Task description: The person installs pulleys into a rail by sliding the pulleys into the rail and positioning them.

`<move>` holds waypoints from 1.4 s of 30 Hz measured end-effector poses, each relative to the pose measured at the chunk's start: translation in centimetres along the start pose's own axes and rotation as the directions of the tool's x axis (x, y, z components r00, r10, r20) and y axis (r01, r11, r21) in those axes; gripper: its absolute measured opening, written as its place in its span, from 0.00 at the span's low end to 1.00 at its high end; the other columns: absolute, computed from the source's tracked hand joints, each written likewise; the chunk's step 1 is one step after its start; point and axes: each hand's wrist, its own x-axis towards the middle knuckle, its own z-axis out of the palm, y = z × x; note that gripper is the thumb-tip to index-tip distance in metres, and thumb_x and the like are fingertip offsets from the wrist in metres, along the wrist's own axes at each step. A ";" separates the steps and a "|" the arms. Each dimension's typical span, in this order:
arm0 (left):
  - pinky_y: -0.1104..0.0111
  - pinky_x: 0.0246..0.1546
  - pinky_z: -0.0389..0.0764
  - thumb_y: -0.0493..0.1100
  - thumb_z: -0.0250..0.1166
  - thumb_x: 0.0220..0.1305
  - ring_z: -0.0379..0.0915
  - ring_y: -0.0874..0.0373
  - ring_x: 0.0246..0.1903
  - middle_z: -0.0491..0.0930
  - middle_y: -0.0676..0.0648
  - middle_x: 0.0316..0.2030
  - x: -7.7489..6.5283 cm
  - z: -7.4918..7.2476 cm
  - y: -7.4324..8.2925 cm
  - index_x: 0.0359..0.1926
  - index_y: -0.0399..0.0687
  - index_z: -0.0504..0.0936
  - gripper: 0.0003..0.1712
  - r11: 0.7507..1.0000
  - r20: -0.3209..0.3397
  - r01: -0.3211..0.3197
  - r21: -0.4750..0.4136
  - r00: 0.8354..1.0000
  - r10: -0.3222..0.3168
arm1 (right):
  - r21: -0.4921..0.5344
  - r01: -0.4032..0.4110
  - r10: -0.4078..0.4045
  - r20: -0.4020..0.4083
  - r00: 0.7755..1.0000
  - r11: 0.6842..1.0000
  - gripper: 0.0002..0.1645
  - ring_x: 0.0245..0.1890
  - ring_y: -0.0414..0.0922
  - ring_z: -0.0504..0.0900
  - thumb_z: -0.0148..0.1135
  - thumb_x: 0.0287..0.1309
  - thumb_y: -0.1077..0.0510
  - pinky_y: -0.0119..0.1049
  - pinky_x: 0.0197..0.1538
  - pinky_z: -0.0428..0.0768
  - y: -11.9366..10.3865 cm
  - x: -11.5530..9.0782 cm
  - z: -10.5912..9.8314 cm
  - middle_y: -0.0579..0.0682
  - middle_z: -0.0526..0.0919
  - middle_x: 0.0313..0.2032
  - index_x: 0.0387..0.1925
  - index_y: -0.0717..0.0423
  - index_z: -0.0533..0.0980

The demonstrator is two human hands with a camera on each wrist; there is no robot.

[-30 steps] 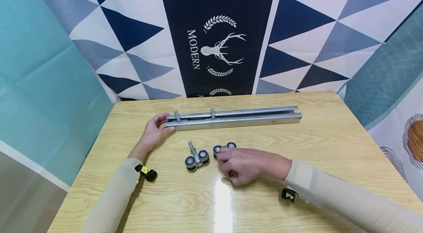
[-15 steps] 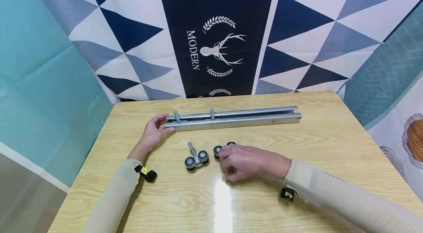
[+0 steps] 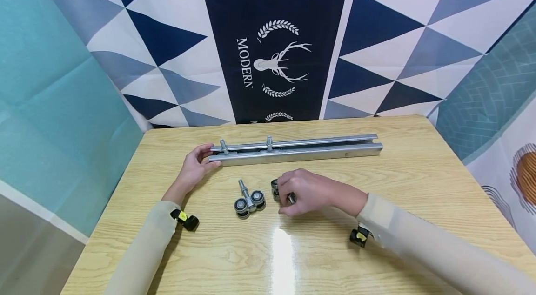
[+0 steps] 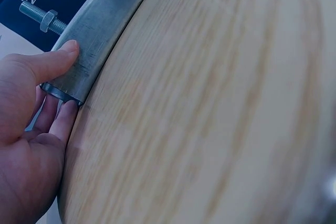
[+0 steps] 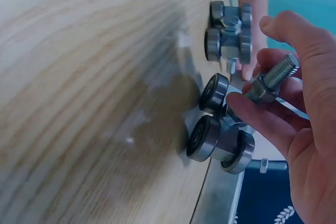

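Observation:
My left hand (image 3: 196, 166) holds the left end of a metal track rail (image 3: 301, 153), thumb on its near side wall and fingers at its end, as the left wrist view shows. Two threaded bolts (image 3: 269, 143) stand up out of the rail's slot. My right hand (image 3: 307, 191) has its fingers around the bolt (image 5: 281, 72) of a roller trolley (image 5: 220, 135), with the thumb raised off it. Whether its wheels touch the table cannot be told. A second roller trolley (image 3: 250, 202) lies to its left, bolt pointing away from me.
The wooden table (image 3: 226, 258) carries the rail and trolleys. A patterned cloth (image 3: 276, 53) hangs behind its far edge, and teal cloth (image 3: 63, 90) borders the left. Each wrist wears a small black camera (image 3: 190, 222).
My right hand has moved slightly away from me, and the trolley's bolt has turned with it into view. My left hand, the rail and the other trolley stay where they were.

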 end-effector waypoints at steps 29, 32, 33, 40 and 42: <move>0.64 0.70 0.73 0.33 0.73 0.57 0.65 0.48 0.67 0.68 0.39 0.68 0.0 0.0 -0.1 0.70 0.41 0.67 0.40 1.000 -0.012 -0.002 0.026 1.000 0.002 | 0.082 -0.193 0.197 -0.041 0.980 0.978 0.16 0.32 0.40 0.86 0.71 0.55 0.52 0.34 0.38 0.90 1.4 1.1 -1.2 0.47 0.86 0.44 0.44 0.52 0.84; 0.63 0.70 0.72 0.33 0.74 0.57 0.65 0.48 0.67 0.68 0.39 0.68 0.0 0.0 -0.2 0.70 0.41 0.67 0.41 1.000 -0.009 -0.002 0.025 1.000 0.002 | 0.037 -0.201 0.202 -0.042 0.978 0.979 0.23 0.31 0.40 0.86 0.72 0.54 0.49 0.35 0.39 0.89 1.3 1.2 -2.2 0.46 0.85 0.49 0.51 0.51 0.82; 0.62 0.71 0.72 0.33 0.73 0.57 0.65 0.48 0.67 0.68 0.39 0.68 0.0 0.0 -0.1 0.70 0.41 0.67 0.40 1.000 -0.011 0.002 0.022 1.000 -0.001 | 0.030 -0.204 0.205 -0.047 0.978 0.979 0.24 0.32 0.40 0.86 0.73 0.53 0.49 0.35 0.39 0.89 1.3 1.3 -2.5 0.46 0.84 0.49 0.52 0.50 0.82; 0.59 0.72 0.70 0.33 0.74 0.56 0.65 0.48 0.67 0.68 0.40 0.69 0.1 -0.1 -0.3 0.70 0.42 0.67 0.41 1.000 -0.008 0.011 0.020 1.000 -0.011 | -0.024 -0.227 0.225 -0.045 0.973 0.974 0.28 0.49 0.46 0.83 0.74 0.51 0.46 0.45 0.50 0.87 1.2 1.5 -3.5 0.48 0.82 0.52 0.54 0.47 0.81; 0.59 0.72 0.70 0.33 0.74 0.56 0.65 0.48 0.67 0.68 0.40 0.69 0.1 -0.1 -0.3 0.70 0.42 0.67 0.42 1.000 -0.007 0.006 0.018 1.000 -0.006 | -0.033 -0.252 0.250 -0.051 0.967 0.967 0.30 0.55 0.49 0.80 0.74 0.50 0.46 0.50 0.56 0.85 1.0 1.5 -3.5 0.50 0.82 0.55 0.56 0.48 0.80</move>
